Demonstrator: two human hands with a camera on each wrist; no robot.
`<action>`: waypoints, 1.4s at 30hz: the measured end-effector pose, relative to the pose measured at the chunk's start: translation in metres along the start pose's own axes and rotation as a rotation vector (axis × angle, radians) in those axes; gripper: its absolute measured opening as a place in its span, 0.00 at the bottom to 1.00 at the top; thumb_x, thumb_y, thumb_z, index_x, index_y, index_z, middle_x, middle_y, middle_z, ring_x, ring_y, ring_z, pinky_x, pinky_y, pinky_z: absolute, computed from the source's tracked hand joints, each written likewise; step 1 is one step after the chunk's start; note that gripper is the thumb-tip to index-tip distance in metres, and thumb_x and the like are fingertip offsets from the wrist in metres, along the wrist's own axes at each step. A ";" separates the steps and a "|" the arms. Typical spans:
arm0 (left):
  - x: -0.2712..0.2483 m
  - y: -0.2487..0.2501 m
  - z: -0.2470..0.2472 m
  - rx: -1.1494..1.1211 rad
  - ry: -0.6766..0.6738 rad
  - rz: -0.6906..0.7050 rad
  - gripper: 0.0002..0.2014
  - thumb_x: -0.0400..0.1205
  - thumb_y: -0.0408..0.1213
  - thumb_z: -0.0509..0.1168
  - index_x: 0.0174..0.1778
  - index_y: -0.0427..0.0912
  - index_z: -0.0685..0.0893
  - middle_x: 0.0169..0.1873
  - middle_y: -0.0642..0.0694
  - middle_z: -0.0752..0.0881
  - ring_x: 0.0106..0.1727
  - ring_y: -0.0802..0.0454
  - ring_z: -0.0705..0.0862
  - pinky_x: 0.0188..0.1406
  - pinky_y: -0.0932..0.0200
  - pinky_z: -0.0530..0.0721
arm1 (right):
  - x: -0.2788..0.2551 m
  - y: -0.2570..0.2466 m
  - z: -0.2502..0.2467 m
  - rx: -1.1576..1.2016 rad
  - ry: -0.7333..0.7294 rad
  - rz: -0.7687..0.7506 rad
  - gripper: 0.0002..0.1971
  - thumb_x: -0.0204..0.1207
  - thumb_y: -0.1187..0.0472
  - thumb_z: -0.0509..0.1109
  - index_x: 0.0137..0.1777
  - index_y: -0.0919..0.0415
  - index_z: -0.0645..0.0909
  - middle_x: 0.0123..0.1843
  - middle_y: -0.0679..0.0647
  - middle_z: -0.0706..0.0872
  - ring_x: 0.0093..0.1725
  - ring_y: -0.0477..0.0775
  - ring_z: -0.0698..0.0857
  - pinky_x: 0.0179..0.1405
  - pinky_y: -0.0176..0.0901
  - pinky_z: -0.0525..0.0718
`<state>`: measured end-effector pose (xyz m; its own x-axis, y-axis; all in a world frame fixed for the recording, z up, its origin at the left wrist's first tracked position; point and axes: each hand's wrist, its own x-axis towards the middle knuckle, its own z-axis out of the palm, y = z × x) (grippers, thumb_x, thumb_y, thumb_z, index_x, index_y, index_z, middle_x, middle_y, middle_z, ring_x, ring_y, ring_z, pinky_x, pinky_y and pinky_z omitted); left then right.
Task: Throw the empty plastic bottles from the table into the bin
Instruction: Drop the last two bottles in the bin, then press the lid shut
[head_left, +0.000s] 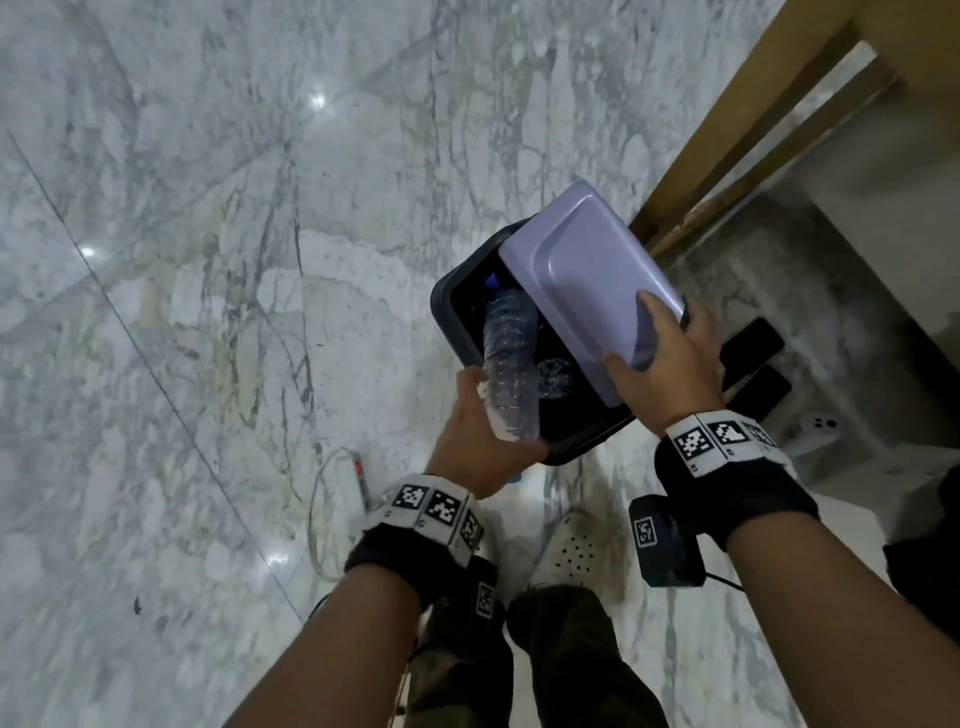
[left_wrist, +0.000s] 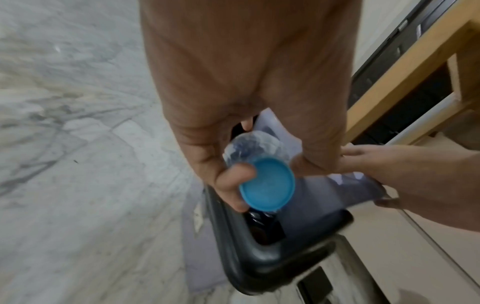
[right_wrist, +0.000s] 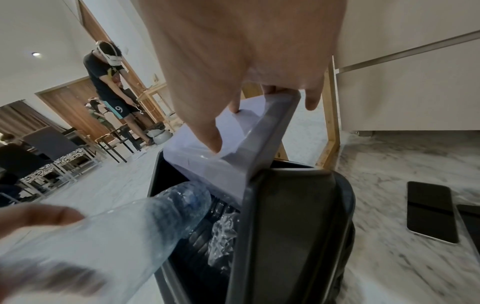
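disposal step: the left hand (head_left: 475, 434) grips a clear ribbed plastic bottle (head_left: 509, 358), centre frame, half inside the dark rectangular bin (head_left: 441, 306); the right hand (head_left: 670, 358) holds the lilac lid (head_left: 582, 260) up. next, i judge: let go.

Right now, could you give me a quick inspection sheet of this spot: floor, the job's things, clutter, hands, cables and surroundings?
Surface: marble floor, grey-veined; the table top is not in view.
Job's things: clear plastic bottle, base end over the dark bin; blue cap on. Lilac lid tilted up. More bottles lie inside the bin.
Clutter: two dark phones on the floor beside the bin; white device near them.
Hands: left hand grips the bottle near its cap end; right hand holds the lid's edge.
Cables: white cable on the floor.
Surroundings: wooden table frame; other people and furniture further off.
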<state>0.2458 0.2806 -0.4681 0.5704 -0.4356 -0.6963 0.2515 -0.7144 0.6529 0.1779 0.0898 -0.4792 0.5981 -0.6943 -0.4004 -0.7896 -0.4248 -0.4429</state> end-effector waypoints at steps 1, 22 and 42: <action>-0.003 -0.001 -0.009 0.031 -0.028 -0.005 0.34 0.69 0.36 0.76 0.61 0.54 0.61 0.44 0.58 0.75 0.36 0.58 0.80 0.27 0.67 0.84 | 0.001 -0.002 -0.001 -0.006 -0.008 0.000 0.35 0.74 0.52 0.73 0.80 0.48 0.64 0.84 0.62 0.57 0.82 0.66 0.59 0.76 0.60 0.66; 0.084 0.001 0.021 0.533 0.183 0.145 0.15 0.78 0.44 0.69 0.54 0.38 0.88 0.58 0.40 0.83 0.61 0.40 0.80 0.57 0.48 0.81 | 0.000 0.004 0.000 -0.111 -0.078 -0.022 0.40 0.74 0.44 0.70 0.83 0.50 0.57 0.87 0.57 0.45 0.86 0.57 0.45 0.84 0.55 0.54; 0.092 -0.010 -0.004 0.435 0.227 0.384 0.12 0.78 0.30 0.65 0.54 0.33 0.87 0.52 0.34 0.87 0.55 0.39 0.85 0.51 0.60 0.75 | -0.003 0.001 0.012 -0.253 0.043 -0.084 0.56 0.56 0.48 0.81 0.80 0.56 0.52 0.81 0.64 0.54 0.80 0.68 0.56 0.64 0.64 0.78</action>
<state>0.2987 0.2501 -0.5376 0.7208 -0.6126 -0.3242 -0.3185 -0.7082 0.6301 0.1771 0.0984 -0.4881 0.6608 -0.6724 -0.3336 -0.7499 -0.6099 -0.2562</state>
